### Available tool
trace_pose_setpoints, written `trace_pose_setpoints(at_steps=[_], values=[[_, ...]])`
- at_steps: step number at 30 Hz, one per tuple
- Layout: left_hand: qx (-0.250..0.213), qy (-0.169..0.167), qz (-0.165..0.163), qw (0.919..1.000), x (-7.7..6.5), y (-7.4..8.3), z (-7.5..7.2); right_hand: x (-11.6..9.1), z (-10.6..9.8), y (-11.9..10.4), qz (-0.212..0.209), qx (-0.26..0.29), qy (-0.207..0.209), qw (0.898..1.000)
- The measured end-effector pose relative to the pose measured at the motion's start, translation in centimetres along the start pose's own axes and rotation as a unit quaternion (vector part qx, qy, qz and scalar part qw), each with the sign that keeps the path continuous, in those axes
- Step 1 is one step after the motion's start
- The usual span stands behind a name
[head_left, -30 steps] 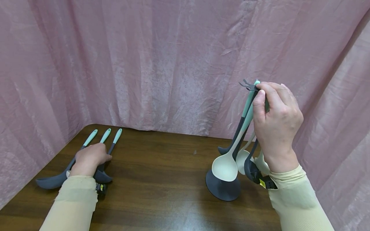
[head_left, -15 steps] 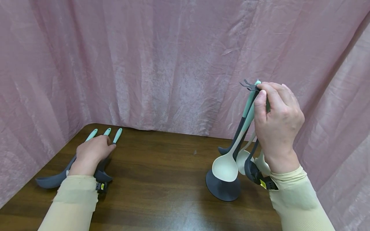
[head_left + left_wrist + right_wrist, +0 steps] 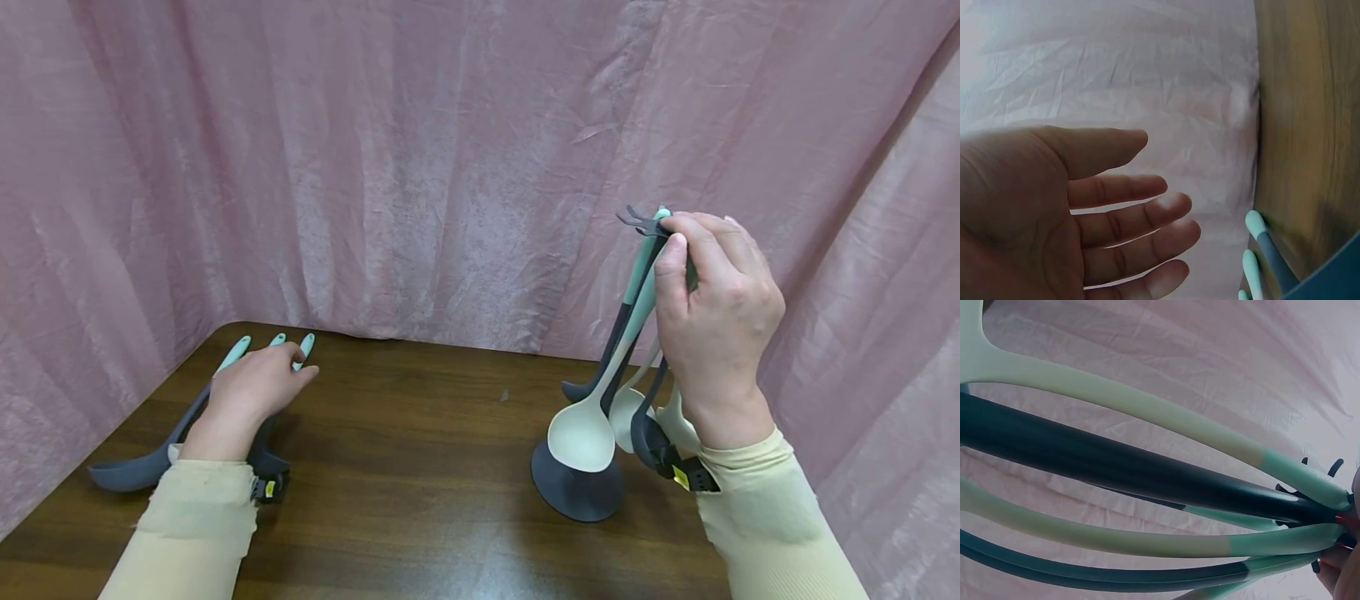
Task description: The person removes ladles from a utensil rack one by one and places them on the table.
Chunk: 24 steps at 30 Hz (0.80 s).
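Note:
My left hand (image 3: 251,396) is over three utensils lying at the table's left, covering parts of them. In the left wrist view its fingers (image 3: 1129,240) are loosely extended and hold nothing. One utensil shows a dark scoop-shaped head (image 3: 135,473); all have mint handle ends (image 3: 236,353). On the right, my right hand (image 3: 720,312) grips the top of a dark utensil stand by its hooks (image 3: 637,221). The stand's pole (image 3: 1116,469) shows in the right wrist view. Several utensils hang from it, including a cream ladle (image 3: 581,437) in front and a dark one (image 3: 651,437).
The stand's round dark base (image 3: 577,500) is below the cream ladle. A brown wooden table (image 3: 420,467) spans between the hands. Pink curtain (image 3: 420,167) hangs behind the table and along both sides.
My left hand has moved forward and to the right over the lying utensils, its thumb now extended further right. My right hand keeps its grip on the stand, nearly still.

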<state>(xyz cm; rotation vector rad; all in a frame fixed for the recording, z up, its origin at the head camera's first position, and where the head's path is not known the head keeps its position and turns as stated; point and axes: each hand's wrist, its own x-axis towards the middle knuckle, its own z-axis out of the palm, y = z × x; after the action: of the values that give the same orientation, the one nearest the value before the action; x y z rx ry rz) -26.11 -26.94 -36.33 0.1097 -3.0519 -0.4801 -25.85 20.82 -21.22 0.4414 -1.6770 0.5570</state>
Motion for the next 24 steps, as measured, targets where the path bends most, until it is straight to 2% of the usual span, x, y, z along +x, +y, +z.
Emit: trace_pose_setpoints(at_steps=[10,24], values=[[-0.018,-0.013,0.02,0.9996,-0.2,1.7,0.3,0.0,0.1,0.1,0.002,0.018,0.0,1.0],[-0.02,-0.003,0.05,0.9985,-0.3,2.9,0.4,0.2,0.0,0.4,0.007,0.041,-0.017,0.999]])
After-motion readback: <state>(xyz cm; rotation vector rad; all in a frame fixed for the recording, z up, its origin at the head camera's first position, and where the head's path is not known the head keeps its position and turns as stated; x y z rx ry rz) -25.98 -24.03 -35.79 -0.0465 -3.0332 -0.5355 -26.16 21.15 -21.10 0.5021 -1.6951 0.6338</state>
